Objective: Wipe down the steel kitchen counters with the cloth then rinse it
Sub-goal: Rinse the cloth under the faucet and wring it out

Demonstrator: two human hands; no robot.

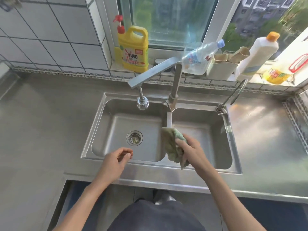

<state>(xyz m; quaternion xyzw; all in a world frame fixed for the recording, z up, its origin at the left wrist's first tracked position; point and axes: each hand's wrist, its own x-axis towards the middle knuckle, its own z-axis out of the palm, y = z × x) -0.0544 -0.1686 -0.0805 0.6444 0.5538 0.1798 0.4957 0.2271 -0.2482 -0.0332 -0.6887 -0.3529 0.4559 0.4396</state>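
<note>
Your right hand grips the bunched green cloth, fingers curled around it, above the divider between the 2 basins of the steel sink. Your left hand holds nothing, fingers loosely curled, over the left basin's front rim, near the drain. Faucet spout points over the left basin. Steel counter flanks both sides. Yellow detergent jug stands on the windowsill.

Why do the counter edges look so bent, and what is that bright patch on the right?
Head view: the wide-angle lens bows the steel counter and tile lines; daylight from the window glares off the counter right of the sink; the window-sill bottles look soft; the right hand holding the cloth stays fairly sharp.
</note>
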